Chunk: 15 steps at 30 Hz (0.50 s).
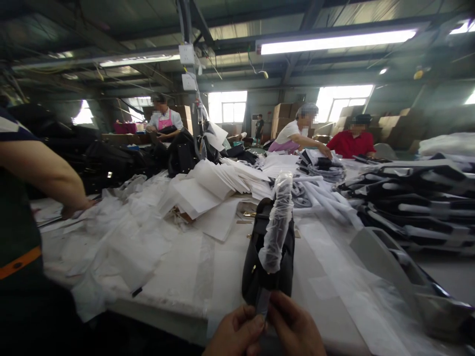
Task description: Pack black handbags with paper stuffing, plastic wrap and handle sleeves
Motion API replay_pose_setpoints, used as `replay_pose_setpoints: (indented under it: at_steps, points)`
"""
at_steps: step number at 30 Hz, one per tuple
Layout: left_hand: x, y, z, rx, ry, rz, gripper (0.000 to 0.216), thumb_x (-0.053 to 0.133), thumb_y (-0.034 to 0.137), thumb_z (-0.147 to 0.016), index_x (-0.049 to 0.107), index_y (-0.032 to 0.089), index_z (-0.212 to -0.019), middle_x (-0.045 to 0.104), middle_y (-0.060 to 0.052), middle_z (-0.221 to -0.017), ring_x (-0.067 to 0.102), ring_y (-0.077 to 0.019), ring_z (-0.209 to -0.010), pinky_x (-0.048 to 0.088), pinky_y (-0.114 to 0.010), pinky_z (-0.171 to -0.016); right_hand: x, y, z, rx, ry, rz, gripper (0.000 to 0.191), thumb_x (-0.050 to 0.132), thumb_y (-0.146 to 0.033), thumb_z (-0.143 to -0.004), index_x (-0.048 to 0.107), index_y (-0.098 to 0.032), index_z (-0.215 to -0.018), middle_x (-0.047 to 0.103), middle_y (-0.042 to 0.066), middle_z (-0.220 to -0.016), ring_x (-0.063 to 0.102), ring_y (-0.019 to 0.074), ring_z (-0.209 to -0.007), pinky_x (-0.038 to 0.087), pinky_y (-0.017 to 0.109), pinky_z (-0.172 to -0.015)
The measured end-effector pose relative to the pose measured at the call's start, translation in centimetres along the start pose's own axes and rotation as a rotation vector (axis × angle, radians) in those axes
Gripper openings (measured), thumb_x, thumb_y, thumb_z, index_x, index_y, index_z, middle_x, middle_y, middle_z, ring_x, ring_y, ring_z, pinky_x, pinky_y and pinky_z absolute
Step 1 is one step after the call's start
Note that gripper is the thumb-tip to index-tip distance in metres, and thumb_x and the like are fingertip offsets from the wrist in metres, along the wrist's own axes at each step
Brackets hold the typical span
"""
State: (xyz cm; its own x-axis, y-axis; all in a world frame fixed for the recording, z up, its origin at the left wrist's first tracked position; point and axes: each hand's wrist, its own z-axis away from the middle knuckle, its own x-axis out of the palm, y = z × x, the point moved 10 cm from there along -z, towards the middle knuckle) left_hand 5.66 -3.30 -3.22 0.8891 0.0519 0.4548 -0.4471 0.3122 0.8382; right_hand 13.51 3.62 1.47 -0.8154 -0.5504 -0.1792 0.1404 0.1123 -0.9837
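A black handbag (249, 269) stands on the table in front of me, its near end toward me. Its handle, wrapped in crinkled clear plastic film (277, 230), arches over the top. From the near end comes a narrow translucent strip (262, 301). My left hand (237, 332) pinches this strip between thumb and fingers. Close beside it, my right hand (295, 326) is closed with its fingertips at the strip and against the bag's end. Exactly what lies under the right fingertips is hidden.
White paper sheets (218, 180) and crumpled tissue (122, 247) cover the table's left and middle. Flat dark wrapped pieces (419, 207) are stacked at right, near a grey plastic holder (389, 267). A co-worker's arm (48, 168) reaches in from the left; other people work behind.
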Motion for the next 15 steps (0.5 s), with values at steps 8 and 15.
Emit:
replay_pose_setpoints:
  at_steps: [8, 15]
  points:
    - [1.0, -0.6, -0.3, -0.044, -0.077, 0.049, 0.058, 0.079, 0.067, -0.067, 0.053, 0.020, -0.088, 0.037, 0.012, -0.046, 0.023, -0.0024, -0.036, 0.011, -0.022, -0.041, 0.6, -0.7, -0.6, 0.044, 0.011, -0.072, 0.025, 0.069, -0.040, -0.078, 0.076, -0.019, -0.090, 0.077, 0.006, -0.087, 0.071, 0.0260, -0.086, 0.054, 0.030, -0.076]
    - [1.5, -1.1, -0.9, -0.036, -0.107, 0.068, 0.061, 0.081, 0.069, -0.063, 0.055, 0.018, -0.083, 0.035, 0.012, -0.046, 0.027, -0.0018, -0.039, 0.014, -0.022, -0.046, 0.7, -1.1, -0.2, 0.080, -0.080, -0.213, 0.027, 0.075, -0.042, -0.073, 0.079, -0.018, -0.086, 0.077, 0.009, -0.097, 0.069, 0.0261, -0.091, 0.052, 0.033, -0.084]
